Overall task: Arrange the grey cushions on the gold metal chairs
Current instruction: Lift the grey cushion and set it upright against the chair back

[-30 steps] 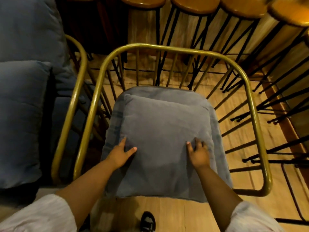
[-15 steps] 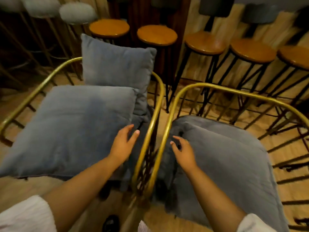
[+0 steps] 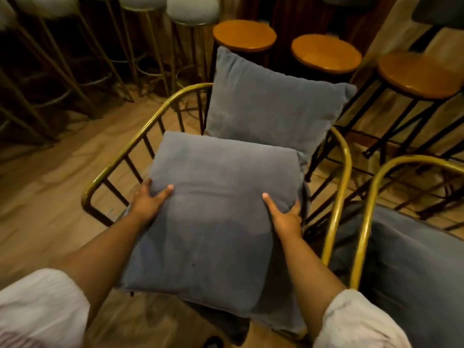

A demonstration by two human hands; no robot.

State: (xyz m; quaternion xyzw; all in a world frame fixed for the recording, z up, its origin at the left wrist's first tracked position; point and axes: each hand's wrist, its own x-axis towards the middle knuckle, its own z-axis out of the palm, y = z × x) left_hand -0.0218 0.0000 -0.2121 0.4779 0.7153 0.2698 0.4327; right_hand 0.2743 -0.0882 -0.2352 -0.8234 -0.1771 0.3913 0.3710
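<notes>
A gold metal chair (image 3: 120,162) fills the middle of the view. A grey cushion (image 3: 218,214) lies flat over its seat, on top of darker grey padding. My left hand (image 3: 148,200) grips the cushion's left edge, thumb on top. Its right edge is gripped the same way by my right hand (image 3: 285,216). A second grey cushion (image 3: 273,101) stands upright against the chair's back. At the right, another gold chair (image 3: 366,222) holds a grey cushion (image 3: 414,259).
Round wooden stools (image 3: 244,36) with black legs stand behind the chairs. Gold-legged stools with pale padded seats (image 3: 192,8) line the back left. Bare wooden floor (image 3: 45,184) lies to the left of the chair.
The view swung left from the right chair to the middle one. Both hands left the first cushion and took hold of the flat cushion's two side edges.
</notes>
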